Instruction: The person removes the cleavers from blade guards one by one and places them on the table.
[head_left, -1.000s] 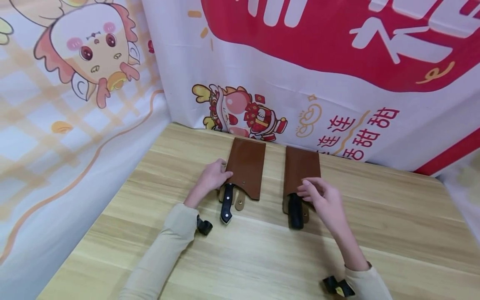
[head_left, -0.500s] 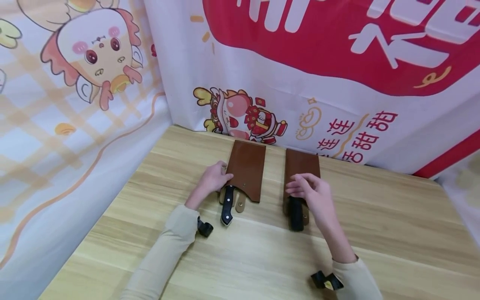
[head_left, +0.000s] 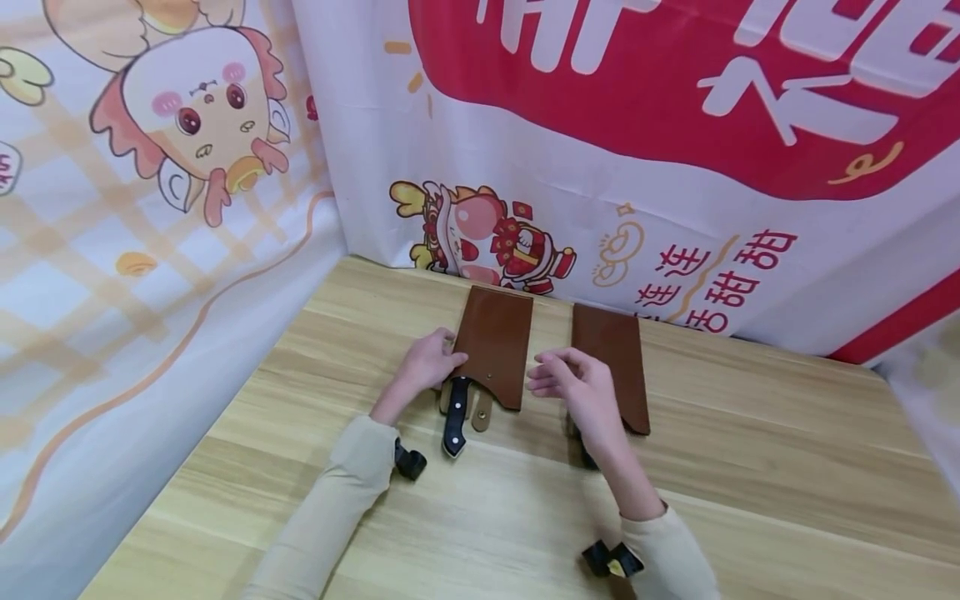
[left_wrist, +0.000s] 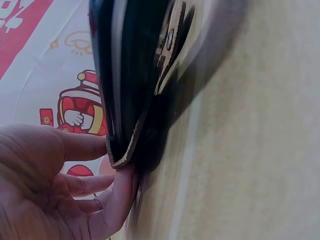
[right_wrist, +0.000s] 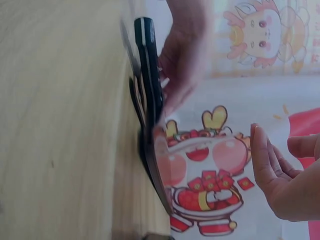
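Two brown leather sheaths lie side by side on the wooden table point(head_left: 750, 467), long axes running from the person toward the back wall. The left sheath point(head_left: 495, 346) carries a knife whose black riveted handle point(head_left: 454, 417) sticks out of the near end, pointing back at the person. The right sheath point(head_left: 611, 358) lies parallel, just beside it with a strip of table between; a dark handle end peeks out at its near edge, mostly hidden by the wrist.

Behind them hangs a white and red banner point(head_left: 675, 167) with a cartoon figure and red characters; on the left, a pale checked cloth point(head_left: 150, 250) with a cartoon dragon walls off the corner.

The left hand point(head_left: 426, 367) rests at the left sheath's near left edge, fingers lightly bent against the leather by the handle's root. The right hand point(head_left: 573, 387) hovers over the gap between the sheaths, fingers loosely extended leftward, holding nothing. Both forearms wear beige sleeves.
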